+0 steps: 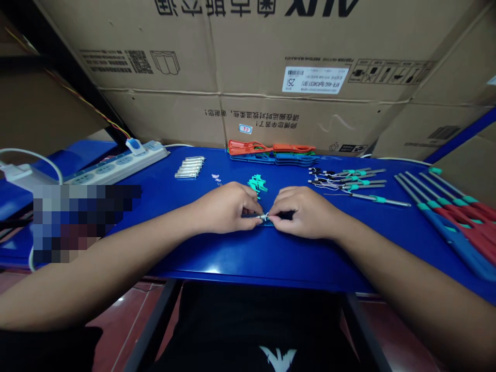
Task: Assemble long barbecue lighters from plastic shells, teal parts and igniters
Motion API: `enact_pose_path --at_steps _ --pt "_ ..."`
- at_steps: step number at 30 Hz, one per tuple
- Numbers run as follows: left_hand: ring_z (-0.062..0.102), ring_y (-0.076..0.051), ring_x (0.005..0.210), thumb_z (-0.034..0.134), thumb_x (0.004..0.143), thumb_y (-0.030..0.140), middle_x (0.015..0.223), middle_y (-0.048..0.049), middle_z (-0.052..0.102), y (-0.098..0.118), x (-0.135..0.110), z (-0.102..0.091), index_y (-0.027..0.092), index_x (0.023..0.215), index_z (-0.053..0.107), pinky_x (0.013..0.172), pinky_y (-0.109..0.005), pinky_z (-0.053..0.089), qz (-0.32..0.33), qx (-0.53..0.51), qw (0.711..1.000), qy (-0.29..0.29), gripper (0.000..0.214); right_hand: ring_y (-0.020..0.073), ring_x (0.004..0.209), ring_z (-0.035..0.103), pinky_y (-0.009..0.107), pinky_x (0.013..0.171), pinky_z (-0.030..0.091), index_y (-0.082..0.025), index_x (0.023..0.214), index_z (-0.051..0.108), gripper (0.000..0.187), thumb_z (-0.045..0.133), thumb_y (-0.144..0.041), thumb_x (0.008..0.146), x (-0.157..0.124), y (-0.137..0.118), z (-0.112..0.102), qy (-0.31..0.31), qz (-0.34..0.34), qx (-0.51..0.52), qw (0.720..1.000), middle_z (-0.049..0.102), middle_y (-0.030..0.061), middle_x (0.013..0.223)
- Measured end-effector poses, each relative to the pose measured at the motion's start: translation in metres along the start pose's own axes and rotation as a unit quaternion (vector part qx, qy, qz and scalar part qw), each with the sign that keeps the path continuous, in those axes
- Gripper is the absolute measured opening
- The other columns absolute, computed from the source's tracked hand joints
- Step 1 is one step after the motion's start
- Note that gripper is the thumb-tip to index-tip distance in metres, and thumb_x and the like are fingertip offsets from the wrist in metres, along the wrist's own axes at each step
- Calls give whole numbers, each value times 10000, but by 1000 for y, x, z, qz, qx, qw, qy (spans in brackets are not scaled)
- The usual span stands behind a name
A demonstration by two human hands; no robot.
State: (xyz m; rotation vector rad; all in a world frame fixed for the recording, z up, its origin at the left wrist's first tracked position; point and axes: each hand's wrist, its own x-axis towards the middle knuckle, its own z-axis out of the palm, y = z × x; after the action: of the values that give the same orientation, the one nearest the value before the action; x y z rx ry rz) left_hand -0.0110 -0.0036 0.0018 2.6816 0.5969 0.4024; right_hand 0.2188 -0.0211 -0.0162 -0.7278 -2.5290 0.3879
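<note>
Fingers [248, 208] of both hands clamped together on a small silver metal fitting [264, 217], mid-table.
Left hand [222, 209] and right hand [304, 212] nearly touching; a slipped pinch could flick the fitting into the small teal plastic pieces [256, 183] just ahead. Bare glossy blue table [248, 256] gives open room before its near edge.

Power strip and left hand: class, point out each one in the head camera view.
Power strip [116, 166], head view, on its white top face.
Left hand [225, 209], head view, on the back of the hand.
</note>
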Motion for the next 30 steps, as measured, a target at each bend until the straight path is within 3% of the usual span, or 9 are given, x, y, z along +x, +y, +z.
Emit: enact_pose_path --at_steps 6,12,17,21,25,30 --pt "674 -149 731 649 889 228 823 -51 734 2 0 3 169 899 790 675 -254 500 15 19 1000 5 153 142 659 590 286 692 453 -181 736 728 151 610 -143 822 0 -2 1 -9 6 0 1000 685 18 686" --pt "678 -154 752 666 873 221 846 -49 737 2 0 1 169 923 790 702 -265 507 18 32 999 3 144 163 754 634 297 744 458 -177 830 740 118 623 -170 849 1 -3 -10 -35 36 -4 999 734 36 800" --pt "664 -132 713 692 841 203 822 -26 727 4 0 0 185 942 790 679 -245 500 3 34 999 7 142 186 880 666 347 835 414 -200 1017 731 178 584 -218 918 0 5 -14 -52 -28 -55 997 754 52 956" --pt "644 -125 674 708 825 217 790 -18 709 5 1 -1 188 921 788 647 -242 491 -8 34 999 3 130 177 866 649 344 804 374 -203 1001 717 195 532 -260 981 0 7 -12 -51 -72 -96 991 752 50 970" --pt "655 -130 698 715 857 342 810 -34 722 -2 1 -11 182 944 784 668 -238 497 -9 -7 1000 -8 195 176 857 635 337 797 362 -190 989 689 210 487 -245 998 1 6 -12 -50 -88 -104 989 732 53 931" --pt "668 -138 717 593 940 440 806 -48 746 -23 -3 -32 164 848 764 672 -238 460 -60 27 996 65 338 165 880 649 324 811 380 -189 975 670 171 503 -225 988 -1 13 -11 -32 -70 -54 996 722 51 947"
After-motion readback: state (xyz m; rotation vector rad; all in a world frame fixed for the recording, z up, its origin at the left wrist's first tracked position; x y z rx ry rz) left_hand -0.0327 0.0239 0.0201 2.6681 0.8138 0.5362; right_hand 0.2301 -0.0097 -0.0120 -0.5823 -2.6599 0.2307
